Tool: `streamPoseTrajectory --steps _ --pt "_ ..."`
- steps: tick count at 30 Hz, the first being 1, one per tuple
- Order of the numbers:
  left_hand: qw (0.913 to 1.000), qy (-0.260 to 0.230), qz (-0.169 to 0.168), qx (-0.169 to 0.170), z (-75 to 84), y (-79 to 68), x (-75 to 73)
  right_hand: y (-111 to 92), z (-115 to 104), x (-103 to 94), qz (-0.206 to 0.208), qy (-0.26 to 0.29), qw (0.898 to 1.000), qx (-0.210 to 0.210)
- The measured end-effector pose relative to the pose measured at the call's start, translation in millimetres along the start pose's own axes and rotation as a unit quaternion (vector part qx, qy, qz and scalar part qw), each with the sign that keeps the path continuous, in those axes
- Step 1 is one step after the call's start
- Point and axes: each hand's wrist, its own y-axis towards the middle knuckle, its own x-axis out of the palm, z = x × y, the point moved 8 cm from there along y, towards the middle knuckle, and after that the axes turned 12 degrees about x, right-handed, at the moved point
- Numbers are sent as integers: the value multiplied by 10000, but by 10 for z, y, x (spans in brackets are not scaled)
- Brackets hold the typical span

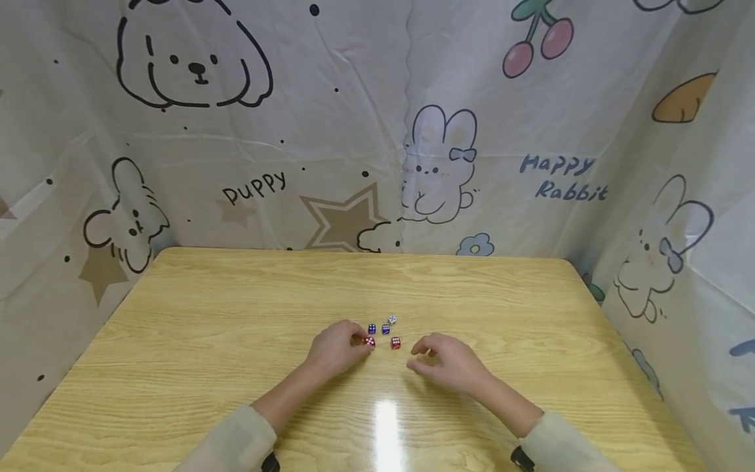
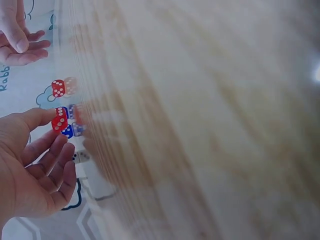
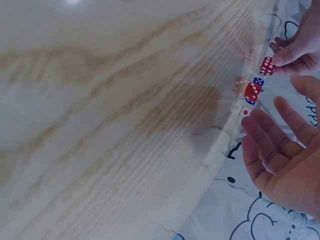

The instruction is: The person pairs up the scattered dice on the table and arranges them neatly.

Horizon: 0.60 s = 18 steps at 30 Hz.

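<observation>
My left hand [image 1: 338, 347] pinches a red die [image 1: 369, 342] with white pips between thumb and index finger; the left wrist view shows this red die [image 2: 59, 121] at its fingertips. To the right, a second red die [image 1: 396, 343] sits on the table. Just behind them stand two blue dice, one on the left [image 1: 371, 329] and another blue die [image 1: 386, 329] beside it. A white die [image 1: 392, 319] lies farthest back. My right hand [image 1: 451, 362] is to the right of the second red die, apart from it, with loosely bent fingers and nothing held.
The dice stand on a wood-grain table [image 1: 236, 295] with a glossy top that reflects a light near the front. A patterned cloth [image 1: 348, 131] with cartoon animals hangs behind the table and along both sides.
</observation>
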Motion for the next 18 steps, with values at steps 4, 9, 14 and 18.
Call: streamPoseTrajectory --steps 4,9,14,18 --pt "9999 8 33 128 38 -40 -29 -2 0 18 -36 20 10000 14" --pt "9999 -71 -22 117 70 -105 -44 3 -12 30 -48 32 10000 -17" --pt "9997 -104 -169 115 95 -167 -23 16 -18 42 -38 23 10000 -30" --pt "9996 -98 -223 116 108 -197 -23 27 -23 63 -50 52 10000 -56"
